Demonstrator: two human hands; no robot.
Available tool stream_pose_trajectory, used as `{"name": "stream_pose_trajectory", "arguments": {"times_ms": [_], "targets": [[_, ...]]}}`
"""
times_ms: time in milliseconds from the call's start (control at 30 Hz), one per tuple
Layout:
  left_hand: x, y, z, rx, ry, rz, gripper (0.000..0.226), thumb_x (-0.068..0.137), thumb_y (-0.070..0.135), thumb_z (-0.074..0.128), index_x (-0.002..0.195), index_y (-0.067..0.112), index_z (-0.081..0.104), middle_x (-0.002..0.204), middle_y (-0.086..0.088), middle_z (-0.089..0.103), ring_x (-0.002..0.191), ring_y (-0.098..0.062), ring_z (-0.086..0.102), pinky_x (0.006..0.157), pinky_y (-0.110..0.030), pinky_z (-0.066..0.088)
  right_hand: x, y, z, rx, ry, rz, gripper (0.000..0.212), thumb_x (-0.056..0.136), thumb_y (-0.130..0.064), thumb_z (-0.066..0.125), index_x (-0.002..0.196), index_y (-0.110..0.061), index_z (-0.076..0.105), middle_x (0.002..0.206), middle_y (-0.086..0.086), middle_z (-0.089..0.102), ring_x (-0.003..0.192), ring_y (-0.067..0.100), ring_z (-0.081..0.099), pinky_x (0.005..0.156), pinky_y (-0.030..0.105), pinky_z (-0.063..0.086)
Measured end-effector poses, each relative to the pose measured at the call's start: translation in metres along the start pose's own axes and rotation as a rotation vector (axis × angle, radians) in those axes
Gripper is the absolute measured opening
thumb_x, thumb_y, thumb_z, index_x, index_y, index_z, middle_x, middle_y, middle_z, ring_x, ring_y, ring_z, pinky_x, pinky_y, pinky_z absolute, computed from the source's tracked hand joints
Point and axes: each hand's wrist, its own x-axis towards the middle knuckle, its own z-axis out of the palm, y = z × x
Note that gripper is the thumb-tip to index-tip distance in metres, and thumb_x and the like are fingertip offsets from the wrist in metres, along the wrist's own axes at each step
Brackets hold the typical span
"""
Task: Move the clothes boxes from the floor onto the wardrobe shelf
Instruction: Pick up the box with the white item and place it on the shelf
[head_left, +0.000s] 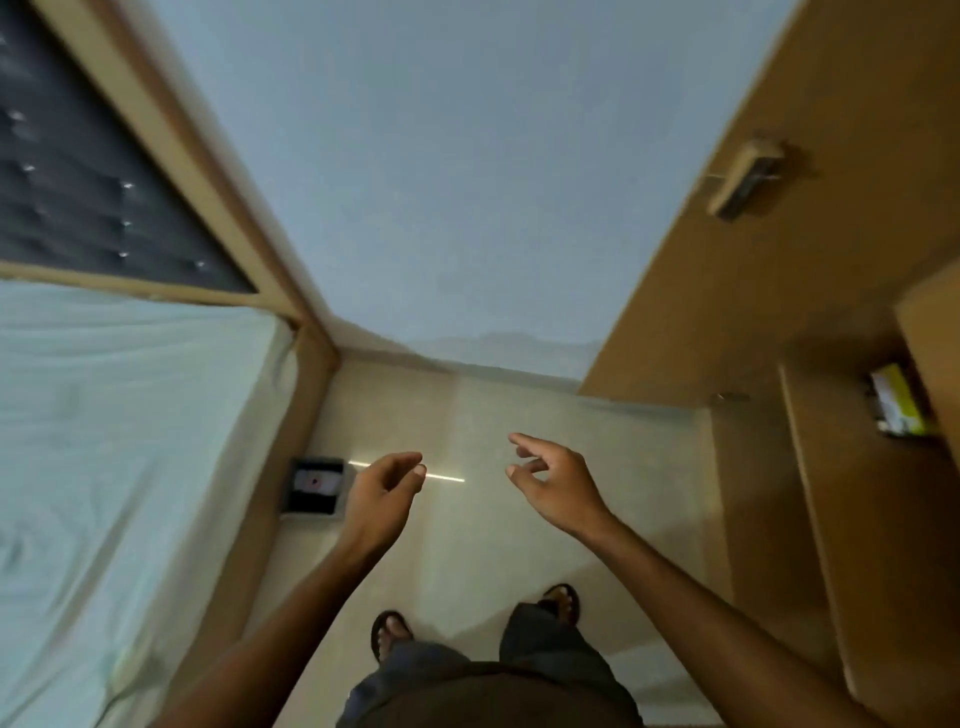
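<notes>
Two hands are held out in front of the person, and both hold nothing. The left hand (382, 493) has its fingers loosely curled, with the thumb near the forefinger. The right hand (556, 483) is also relaxed, its fingers half bent and a little spread.

One box (314, 488) stands on the floor (493, 545) just beside the left hand, on its outer side, close to the wooden side of the bed (104, 441). The box has a grey rim, a dark face and a white patch with a small red mark; it is too blurred to tell more.

Under both hands the floor is pale beige tile, with a thin bright streak of light near the left fingers. The bed has a pale green sheet and a dark buttoned headboard (78, 182). On the outer side of the right hand stands the brown wardrobe (779, 312), with something yellow-green (901, 408) inside an open compartment.
</notes>
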Motion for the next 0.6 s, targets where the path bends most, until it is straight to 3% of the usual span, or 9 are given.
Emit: {"name": "stream_pose_trajectory", "arguments": {"times_ms": [200,367,533,600], "targets": [[-0.023,-0.061,-0.123,-0.058,0.193,-0.059,0.023,0.094,0.02,0.059,0.115,0.015,0.067,0.105,0.002,0.071,0.094,-0.008,0.066,0.081,-0.019,0.05,0.018,-0.083,0.115,-0.074,-0.179,-0.092,0.049,0.086,-0.03,0.063,0.133,-0.028,0.054,0.122,-0.005,0.063,0.099,0.005,0.062,0.088,0.026,0.053],[-0.029,-0.107,-0.205,-0.133,0.367,-0.154,0.018,0.092,0.026,0.06,0.109,0.027,0.067,0.106,0.005,0.071,0.098,-0.012,0.067,0.095,-0.04,0.053,0.036,-0.14,0.198,-0.12,-0.367,-0.169,0.049,0.087,-0.029,0.063,0.135,-0.026,0.053,0.125,-0.003,0.062,0.101,0.004,0.061,0.087,0.021,0.051],[-0.007,-0.129,-0.251,-0.193,0.473,-0.271,0.022,0.092,0.022,0.061,0.112,0.016,0.068,0.106,-0.001,0.071,0.099,-0.016,0.066,0.095,-0.04,0.052,0.078,-0.179,0.257,-0.196,-0.477,-0.207,0.049,0.085,-0.033,0.064,0.133,-0.028,0.054,0.124,-0.002,0.064,0.102,0.005,0.062,0.09,0.025,0.053],[0.011,-0.138,-0.261,-0.215,0.478,-0.324,0.021,0.092,0.022,0.061,0.111,0.018,0.068,0.105,-0.001,0.07,0.099,-0.016,0.066,0.092,-0.035,0.052,0.1,-0.187,0.274,-0.222,-0.51,-0.189,0.051,0.085,-0.034,0.064,0.134,-0.028,0.053,0.123,-0.002,0.064,0.101,0.005,0.062,0.091,0.027,0.053]]}}
